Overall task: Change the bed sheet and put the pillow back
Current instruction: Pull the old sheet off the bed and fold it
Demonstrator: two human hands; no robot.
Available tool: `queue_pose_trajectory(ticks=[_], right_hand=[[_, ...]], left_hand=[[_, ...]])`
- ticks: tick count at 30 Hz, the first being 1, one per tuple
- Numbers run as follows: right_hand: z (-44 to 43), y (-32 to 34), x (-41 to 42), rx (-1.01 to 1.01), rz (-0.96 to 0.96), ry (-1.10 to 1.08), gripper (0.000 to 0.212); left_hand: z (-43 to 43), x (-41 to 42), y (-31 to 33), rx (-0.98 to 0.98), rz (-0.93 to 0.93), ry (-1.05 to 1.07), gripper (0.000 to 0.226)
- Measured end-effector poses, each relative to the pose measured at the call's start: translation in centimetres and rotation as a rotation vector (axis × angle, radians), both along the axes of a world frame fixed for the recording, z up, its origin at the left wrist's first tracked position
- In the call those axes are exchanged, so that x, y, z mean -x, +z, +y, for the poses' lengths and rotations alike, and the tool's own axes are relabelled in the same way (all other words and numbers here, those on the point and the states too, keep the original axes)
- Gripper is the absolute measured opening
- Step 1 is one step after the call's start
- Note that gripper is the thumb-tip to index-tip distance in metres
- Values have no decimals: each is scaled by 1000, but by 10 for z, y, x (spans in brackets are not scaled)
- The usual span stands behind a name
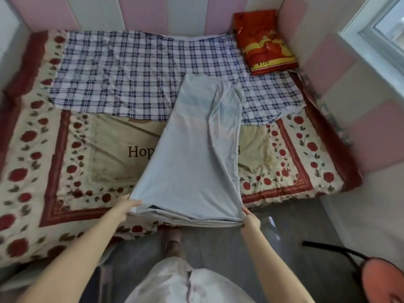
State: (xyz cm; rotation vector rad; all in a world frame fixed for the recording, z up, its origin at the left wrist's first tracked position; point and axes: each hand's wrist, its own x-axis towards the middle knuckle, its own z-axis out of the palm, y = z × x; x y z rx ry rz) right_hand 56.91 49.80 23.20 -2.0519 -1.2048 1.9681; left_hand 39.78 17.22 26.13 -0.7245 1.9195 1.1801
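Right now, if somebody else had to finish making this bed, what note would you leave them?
Left hand grips the near left corner of the blue sheet; right hand grips the near right one.
The sheet lies folded across the middle of the bed, its far end on the checked sheet.
Pillow leans in the far right corner.
Done: blue sheet brought onto the bed. Left: unfold, spread, put the pillow back.

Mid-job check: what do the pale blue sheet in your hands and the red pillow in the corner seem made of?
Pale blue sheet: thin matte woven cloth, probably cotton or a blend; it drapes in soft folds between the left hand and right hand. Red pillow: smoother, faintly glossy cover, maybe polyester or satin, not certain.
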Motion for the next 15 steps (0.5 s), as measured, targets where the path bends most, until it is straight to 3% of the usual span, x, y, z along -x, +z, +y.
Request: queue_pose_trajectory(ticks=[4, 9, 15], right_hand=[[5, 4, -8, 1, -14, 206, 35], [-1, 21, -22, -123, -37, 522, 53], [-18, 12, -67, -229, 11, 750, 63]], left_hand=[[1, -4, 11, 137, 203, -241, 34], [-3, -19, 11, 243, 319, -445, 25], [-20, -51, -19, 237, 383, -458, 26]])
